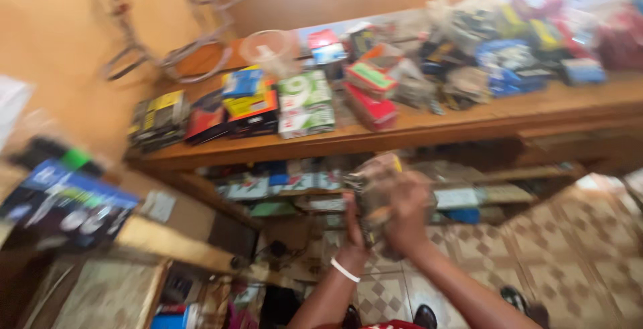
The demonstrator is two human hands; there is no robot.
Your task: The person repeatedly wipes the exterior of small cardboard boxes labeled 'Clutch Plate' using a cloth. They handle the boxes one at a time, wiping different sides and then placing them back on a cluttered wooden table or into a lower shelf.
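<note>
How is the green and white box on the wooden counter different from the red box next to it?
The green and white box looks bigger and squarer than the red box, which is longer and slimmer. The green and white box sits nearer the counter's front edge, while the red box lies at a slant with another box stacked on it. Both rest on the counter, apart from the hands.

We see a brown tabletop [429,128], a white wristband [344,270], and a beige floor [576,248] patterned with brown diamonds.
</note>
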